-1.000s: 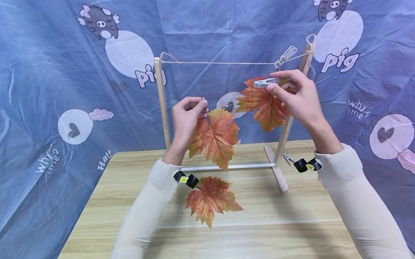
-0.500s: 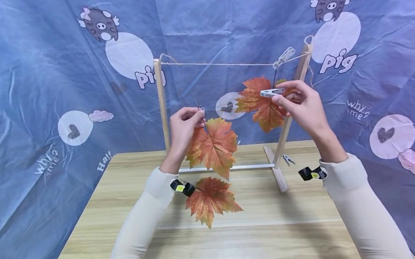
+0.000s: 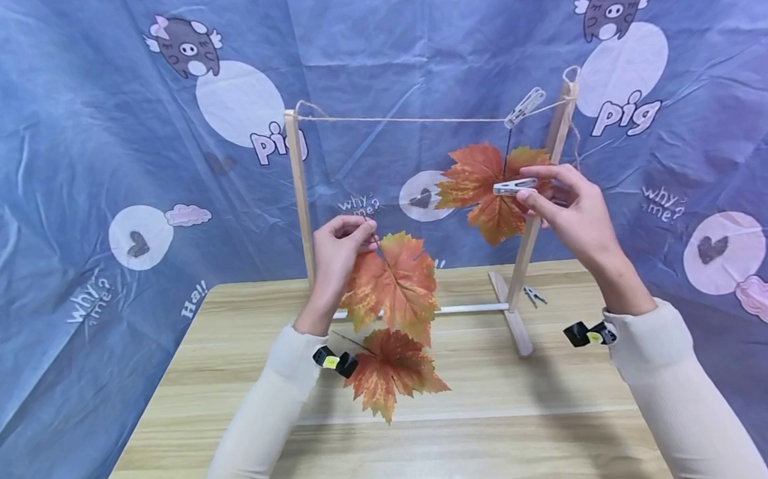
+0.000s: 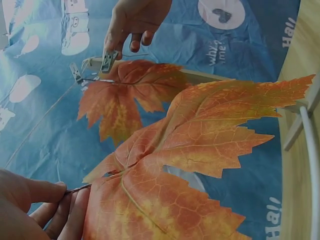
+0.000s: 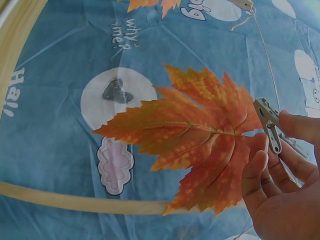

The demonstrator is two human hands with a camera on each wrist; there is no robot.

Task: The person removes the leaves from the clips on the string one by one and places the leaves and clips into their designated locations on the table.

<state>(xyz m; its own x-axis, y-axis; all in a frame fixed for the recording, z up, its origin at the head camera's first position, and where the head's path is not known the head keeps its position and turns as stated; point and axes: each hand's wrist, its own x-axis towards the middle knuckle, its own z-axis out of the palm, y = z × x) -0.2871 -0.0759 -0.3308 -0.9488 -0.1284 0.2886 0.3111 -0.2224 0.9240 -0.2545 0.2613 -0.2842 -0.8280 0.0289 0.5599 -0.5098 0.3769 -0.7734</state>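
My left hand [image 3: 338, 257] pinches the thin stem of an orange maple leaf [image 3: 393, 284], which hangs down in front of the rack; the left wrist view shows the stem [image 4: 77, 189] between thumb and fingers. In my right hand [image 3: 574, 213] is a pale clothespin [image 3: 514, 186], held between thumb and fingers, seen side-on in the right wrist view. Behind it a second maple leaf [image 3: 481, 187] hangs by its stem from another clothespin [image 3: 525, 108] clipped on the twine [image 3: 415, 119]. A third maple leaf [image 3: 394, 374] lies on the table below the left hand.
The twine runs between two wooden posts, the left post [image 3: 301, 193] and the right post [image 3: 542, 182], joined low by a white rod [image 3: 471, 308]. A loose clothespin [image 3: 534, 297] lies beside the rack's right foot [image 3: 514, 323]. A blue printed cloth [image 3: 369, 45] hangs behind the table [image 3: 455, 452].
Both hands have come down and slightly apart, the left lowering its leaf and the right lowering its clothespin. The clipped leaf stays on the twine.
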